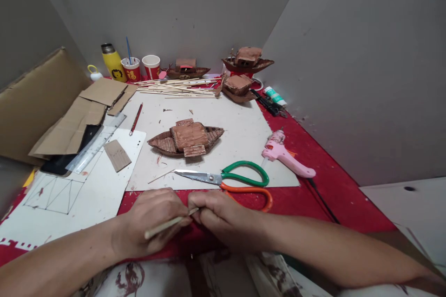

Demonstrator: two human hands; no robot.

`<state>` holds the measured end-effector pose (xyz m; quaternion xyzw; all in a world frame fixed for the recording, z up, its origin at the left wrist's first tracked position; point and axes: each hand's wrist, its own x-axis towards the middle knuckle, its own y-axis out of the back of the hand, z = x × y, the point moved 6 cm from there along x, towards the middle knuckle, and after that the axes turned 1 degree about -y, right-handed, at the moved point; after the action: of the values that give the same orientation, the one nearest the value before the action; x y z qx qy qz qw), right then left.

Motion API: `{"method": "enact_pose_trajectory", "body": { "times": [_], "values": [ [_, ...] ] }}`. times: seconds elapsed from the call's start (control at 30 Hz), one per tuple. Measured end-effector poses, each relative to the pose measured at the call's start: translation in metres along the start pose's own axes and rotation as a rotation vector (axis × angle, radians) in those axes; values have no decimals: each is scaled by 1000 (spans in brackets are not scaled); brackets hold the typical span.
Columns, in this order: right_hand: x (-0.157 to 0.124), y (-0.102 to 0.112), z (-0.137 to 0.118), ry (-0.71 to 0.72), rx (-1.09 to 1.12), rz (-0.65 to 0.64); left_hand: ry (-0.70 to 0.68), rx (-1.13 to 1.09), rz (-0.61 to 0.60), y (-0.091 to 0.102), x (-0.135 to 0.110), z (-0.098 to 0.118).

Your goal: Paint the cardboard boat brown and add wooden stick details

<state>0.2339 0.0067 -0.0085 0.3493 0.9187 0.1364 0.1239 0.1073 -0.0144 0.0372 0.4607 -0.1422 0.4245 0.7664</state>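
Observation:
My left hand (pixel 148 213) is closed around a thin, pale wooden stick (pixel 162 228), whose near end sticks out toward me. Against it, my right hand (pixel 223 216) pinches the stick's other end, which disappears between the fingers. Just beyond both hands lie scissors (pixel 212 177) with one green and one orange handle, their blades pointing left. A brown model boat (pixel 190 135) made of cardboard, with a roofed cabin and small side flaps, rests on the white board behind the scissors. A thin sliver of stick (pixel 160 176) lies by the scissor tips.
On the right is a pink glue gun (pixel 287 155) with its cord. Several sticks (pixel 181 86) lie at the back beside more model boats (pixel 248 59), paper cups (pixel 151 66) and a yellow bottle (pixel 113 62). Cardboard pieces (pixel 69 125), a clear ruler (pixel 95 144) and a pencil (pixel 135 119) are leftward.

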Motion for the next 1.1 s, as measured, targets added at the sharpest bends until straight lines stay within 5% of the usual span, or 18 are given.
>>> {"method": "enact_pose_trajectory", "body": {
  "times": [0.17,0.27,0.73,1.1],
  "values": [
    [-1,8,-4,29,69,74,196,-108,318,23,-9,-13],
    [-1,5,-4,-1,109,52,315,-109,402,27,-14,-21],
    [1,1,4,-53,241,-38,494,-259,319,16,-12,-32],
    [3,-2,8,-115,352,-53,239,-109,199,15,-3,-15]
  ]
}}
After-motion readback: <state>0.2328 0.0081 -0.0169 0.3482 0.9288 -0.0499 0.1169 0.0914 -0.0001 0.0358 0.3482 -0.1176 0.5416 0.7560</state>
